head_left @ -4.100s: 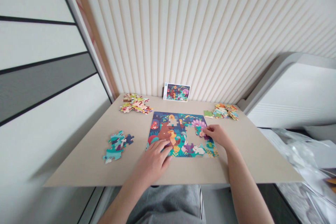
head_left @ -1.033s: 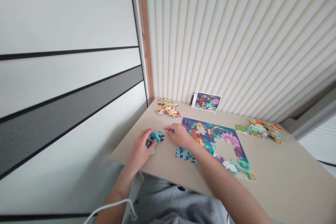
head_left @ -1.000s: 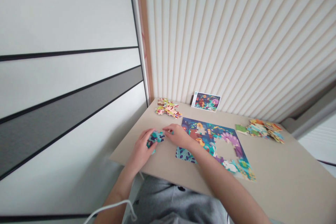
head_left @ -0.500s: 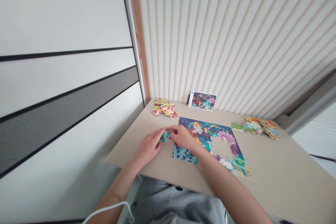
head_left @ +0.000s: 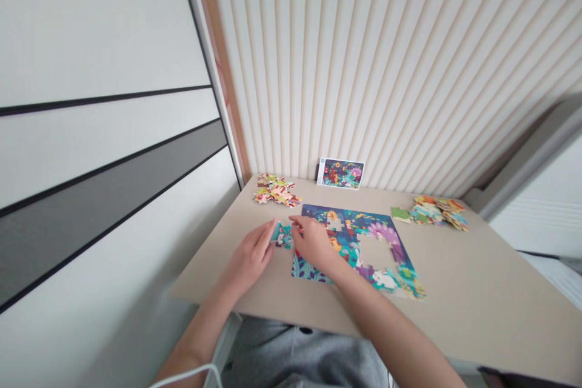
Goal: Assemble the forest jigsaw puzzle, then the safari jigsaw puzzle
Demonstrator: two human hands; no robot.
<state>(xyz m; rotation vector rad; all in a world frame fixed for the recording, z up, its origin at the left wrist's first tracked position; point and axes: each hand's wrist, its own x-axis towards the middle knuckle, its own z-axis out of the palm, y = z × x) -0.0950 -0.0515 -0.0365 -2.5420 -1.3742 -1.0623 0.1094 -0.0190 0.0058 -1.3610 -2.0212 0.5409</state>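
Note:
My left hand point(head_left: 251, 254) is closed on a few teal puzzle pieces point(head_left: 282, 236) at the left side of the jigsaw puzzle point(head_left: 313, 273). Fingers and thumb cover part of these pieces. Just to their right, my right hand point(head_left: 314, 242) hovers over the puzzle's left part. Its index finger and thumb are bent and slightly apart, with nothing visible between them. The partly joined puzzle shows a purple peacock and a white rabbit. A large gap shows at its right middle and a smaller one near the top. My right hand and forearm hide some of it.
One heap of loose pieces point(head_left: 276, 190) lies at the table's back left, another heap point(head_left: 431, 212) at the back right. A picture card point(head_left: 341, 173) leans at the back against the ribbed panel point(head_left: 364, 73). A white wall point(head_left: 113, 236) borders the left.
My right hand's fingertips have parted from the teal pieces, which now show more openly in my left hand. The view has turned slightly to the right.

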